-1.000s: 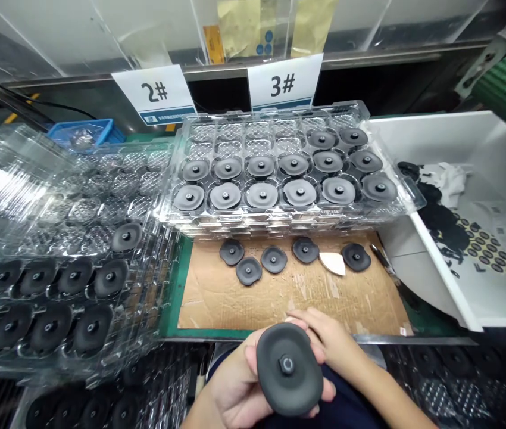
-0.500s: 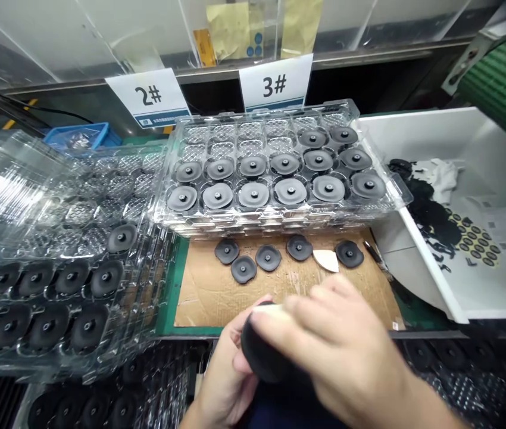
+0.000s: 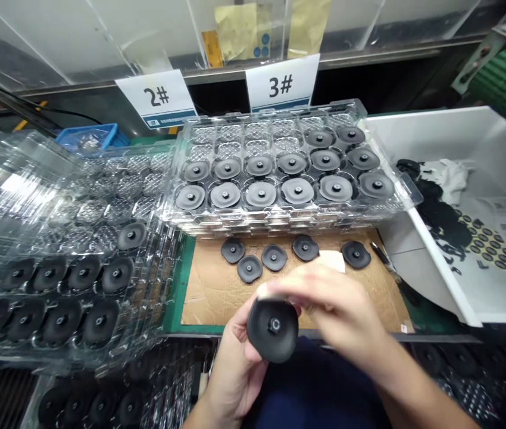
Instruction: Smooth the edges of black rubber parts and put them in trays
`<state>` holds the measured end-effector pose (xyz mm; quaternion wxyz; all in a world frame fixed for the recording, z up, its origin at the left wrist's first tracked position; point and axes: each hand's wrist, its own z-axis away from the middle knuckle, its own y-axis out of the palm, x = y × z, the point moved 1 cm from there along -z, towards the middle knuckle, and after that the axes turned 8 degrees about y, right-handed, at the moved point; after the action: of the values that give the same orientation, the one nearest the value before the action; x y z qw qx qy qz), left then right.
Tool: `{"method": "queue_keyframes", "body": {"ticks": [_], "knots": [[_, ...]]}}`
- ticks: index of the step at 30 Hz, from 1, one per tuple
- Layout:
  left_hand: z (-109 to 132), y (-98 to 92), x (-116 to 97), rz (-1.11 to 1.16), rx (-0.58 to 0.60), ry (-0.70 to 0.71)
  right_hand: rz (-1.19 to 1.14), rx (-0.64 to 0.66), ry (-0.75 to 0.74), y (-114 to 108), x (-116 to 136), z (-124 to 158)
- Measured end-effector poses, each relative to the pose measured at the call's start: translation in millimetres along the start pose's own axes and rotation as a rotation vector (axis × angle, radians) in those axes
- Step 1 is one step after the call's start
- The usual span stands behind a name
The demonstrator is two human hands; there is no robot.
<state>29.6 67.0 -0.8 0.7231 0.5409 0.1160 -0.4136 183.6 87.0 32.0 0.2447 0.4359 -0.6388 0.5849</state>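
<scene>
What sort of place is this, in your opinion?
Probably a factory workstation: stacked clear plastic trays hold rows of identical dark moulded discs, and printed signs reading 2# and 3# mark numbered stations.

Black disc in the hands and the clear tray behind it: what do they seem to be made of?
The black disc looks like matte rubber or soft plastic: dull, shineless surface; the look leaves it open. The clear tray looks like thin formed plastic: see-through, glossy, pressed into pockets.
</scene>
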Motion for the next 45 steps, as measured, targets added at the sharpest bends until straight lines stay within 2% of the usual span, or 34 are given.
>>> {"method": "queue_keyframes", "body": {"ticks": [2, 3, 5, 7, 10, 12, 14, 16, 18, 20, 22, 24, 26, 28, 29, 31, 34, 37, 38, 40, 43, 45], "knots": [[3.1, -1.4, -4.1, 0.074, 0.004, -0.003, 0.064, -0.014, 0.267, 2.3, -32.6, 9.5], [4.5, -2.7, -6.3, 0.102, 0.005, -0.008, 0.102, 0.000, 0.345, 7.1, -47.5, 18.0], [5.7, -6.2, -10.0, 0.112, 0.016, -0.017, 0.139, 0.078, 0.407, 23.8, -70.3, 39.7], [5.1, -9.9, -11.8, 0.110, 0.034, -0.023, 0.135, 0.138, 0.423, 42.7, -82.8, 61.3], [2.9, -13.5, -10.7, 0.118, 0.034, -0.022, 0.117, 0.140, 0.460, 53.8, -82.7, 74.2], [2.0, -13.4, -8.5, 0.127, 0.035, -0.035, 0.107, 0.093, 0.495, 44.2, -69.1, 65.1], [1.8, -11.5, -6.3, 0.128, 0.046, -0.042, 0.073, -0.018, 0.506, 27.3, -43.7, 47.0], [2.3, -9.3, -5.3, 0.110, 0.038, -0.029, 0.009, -0.177, 0.425, 13.3, -10.2, 27.6], [3.2, -8.3, -5.7, 0.081, 0.001, -0.031, -0.013, -0.202, 0.204, 8.9, 22.5, 13.1], [4.3, -9.0, -7.2, 0.052, -0.047, -0.043, -0.032, -0.088, 0.026, 11.6, 44.2, 5.8], [5.1, -9.8, -8.9, 0.048, -0.073, -0.023, -0.053, 0.103, 0.003, 16.0, 51.9, 2.8], [5.6, -8.6, -9.5, 0.044, -0.079, 0.010, -0.038, 0.215, 0.061, 19.0, 50.7, 0.5], [6.2, -4.5, -9.0, 0.035, -0.064, 0.000, 0.031, 0.105, 0.072, 20.0, 48.0, -2.3], [7.0, 0.5, -9.6, 0.036, -0.063, -0.030, 0.073, -0.017, 0.008, 19.7, 47.8, -2.9], [7.3, 2.4, -10.8, 0.046, -0.059, -0.038, 0.070, -0.029, -0.028, 18.6, 48.3, -1.3], [7.8, 3.7, -14.0, 0.071, -0.045, -0.047, 0.033, 0.063, -0.062, 13.3, 48.6, 5.7], [7.2, 0.9, -15.8, 0.103, 0.012, -0.072, 0.068, 0.139, 0.043, -1.4, 45.4, 20.1], [6.0, -1.3, -12.0, 0.122, 0.038, -0.114, 0.218, 0.071, 0.131, -12.7, 43.5, 24.6], [5.9, -0.9, -10.6, 0.125, 0.045, -0.135, 0.271, 0.038, 0.115, -14.2, 43.8, 21.9], [6.7, 1.3, -9.5, 0.145, 0.051, -0.177, 0.315, 0.042, -0.008, -13.9, 44.0, 11.2], [10.2, 3.5, -12.4, 0.153, 0.098, -0.205, 0.145, 0.185, -0.200, -11.1, 34.6, -7.9], [13.4, 1.2, -15.1, 0.164, 0.145, -0.208, 0.037, 0.148, -0.144, -10.2, 18.8, -13.1]]}}
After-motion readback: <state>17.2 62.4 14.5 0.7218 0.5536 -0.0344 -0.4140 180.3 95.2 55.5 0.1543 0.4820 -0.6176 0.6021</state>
